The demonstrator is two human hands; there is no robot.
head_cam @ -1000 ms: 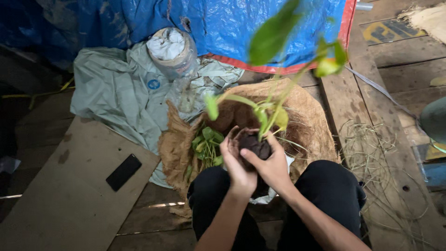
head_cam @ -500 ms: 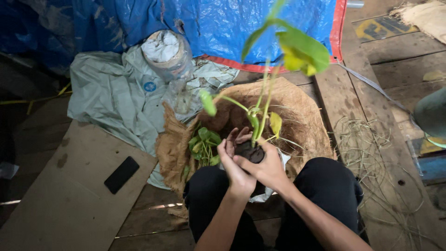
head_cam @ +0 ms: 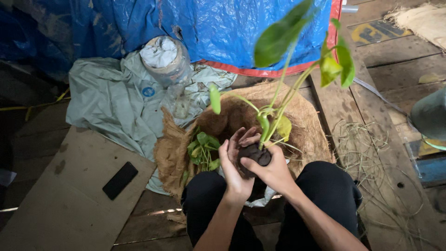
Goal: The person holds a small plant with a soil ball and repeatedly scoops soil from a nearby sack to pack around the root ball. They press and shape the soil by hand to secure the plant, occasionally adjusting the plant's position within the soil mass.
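Observation:
A young plant (head_cam: 297,60) with long green stems and broad leaves rises from a dark ball of soil (head_cam: 253,155). My left hand (head_cam: 234,169) cups the soil ball from the left with its fingers spread upward. My right hand (head_cam: 274,169) grips the ball from the right and below. Both hands hold it just above my black-trousered knees, over a brown coconut-fibre sheet (head_cam: 311,130) that forms a nest. A small bunch of green leafy cuttings (head_cam: 203,149) lies in the fibre to the left of my hands.
A crumpled grey-green plastic sheet (head_cam: 109,104) lies at left, with a clear jar (head_cam: 165,60) stuffed with white material on it. A blue tarp (head_cam: 223,28) hangs behind. A black phone (head_cam: 120,180) rests on a cardboard sheet (head_cam: 60,200). Loose fibres (head_cam: 371,158) litter the wooden planks at right.
The plant has tilted and turned in my hands, its leaves swinging right and up. My fingers have shifted round the soil ball, the left ones now spread.

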